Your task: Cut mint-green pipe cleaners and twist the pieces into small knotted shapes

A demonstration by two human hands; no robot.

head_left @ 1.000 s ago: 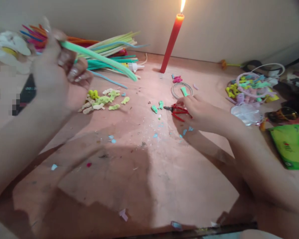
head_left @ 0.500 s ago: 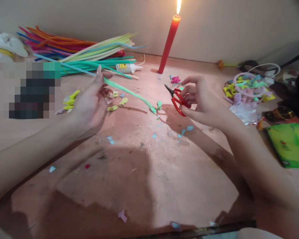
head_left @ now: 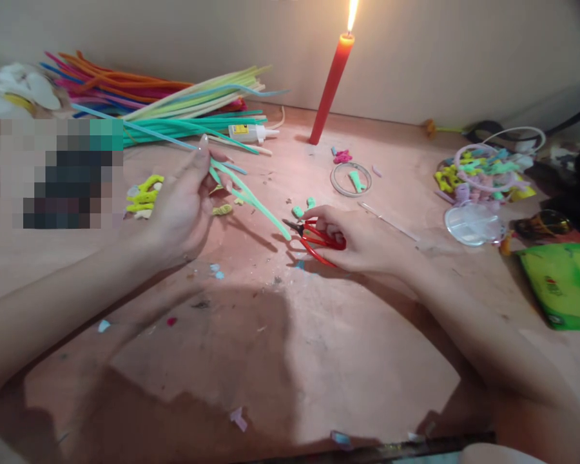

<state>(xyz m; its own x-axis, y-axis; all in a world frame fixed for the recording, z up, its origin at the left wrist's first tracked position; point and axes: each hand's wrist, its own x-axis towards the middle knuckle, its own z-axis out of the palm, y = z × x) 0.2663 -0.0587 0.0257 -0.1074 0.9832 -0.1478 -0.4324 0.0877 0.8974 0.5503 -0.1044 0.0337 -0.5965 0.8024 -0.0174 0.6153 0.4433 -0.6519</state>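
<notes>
My left hand [head_left: 181, 206] is closed on mint green pipe cleaners [head_left: 251, 200], pinched between thumb and fingers. Their free end slants down to the right over the table. Red-handled scissors [head_left: 319, 241] are gripped in my right hand [head_left: 352, 238], with the short dark blades pointing left, close to the stems' tip. Whether the blades touch the tip I cannot tell. Just behind the blades lie two small mint green pieces [head_left: 298, 211]. Yellow twisted pieces [head_left: 222, 210] rest beside my left fingers.
A lit red candle [head_left: 331, 90] stands leaning at the back. Bundled coloured pipe cleaners [head_left: 174, 96] and a glue bottle [head_left: 246, 133] lie back left. At right are a pile of small coloured shapes [head_left: 488, 171], a clear cup [head_left: 472, 224] and a green packet [head_left: 560, 283]. A ring [head_left: 332, 180] lies mid-table.
My right hand has moved left and toward me with the scissors, uncovering the ring and a thin stick. The mint stems' tip has shifted slightly nearer me, and two mint pieces show behind it.
</notes>
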